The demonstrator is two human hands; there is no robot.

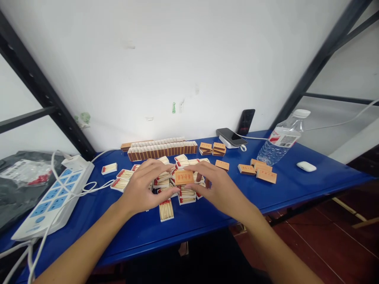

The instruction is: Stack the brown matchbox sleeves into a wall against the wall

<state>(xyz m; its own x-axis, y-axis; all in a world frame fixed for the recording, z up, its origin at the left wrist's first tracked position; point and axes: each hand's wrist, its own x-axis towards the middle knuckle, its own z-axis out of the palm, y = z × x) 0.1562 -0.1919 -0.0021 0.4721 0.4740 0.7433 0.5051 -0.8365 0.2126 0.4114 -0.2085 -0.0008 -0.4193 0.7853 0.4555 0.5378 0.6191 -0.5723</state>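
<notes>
- Box (184, 178) is between the hands, label facing the wearer, above open trays (167, 219) of matches (166, 209).
- Right hand (220, 187): thumb and index drawn in on the box's right end.
- Left hand (140, 187): thumb and index curved, partly spread, tips by the left end; cannot tell whether they grip.
- Step, judged: closing or squaring up one box.
- Next move likely calls for level, even pressure from both ends, clear of the trays.

Blue tabletop (284, 189), matchboxes (267, 176), match-filled trays (166, 210), power strip (59, 191), bottle (280, 141)
</notes>
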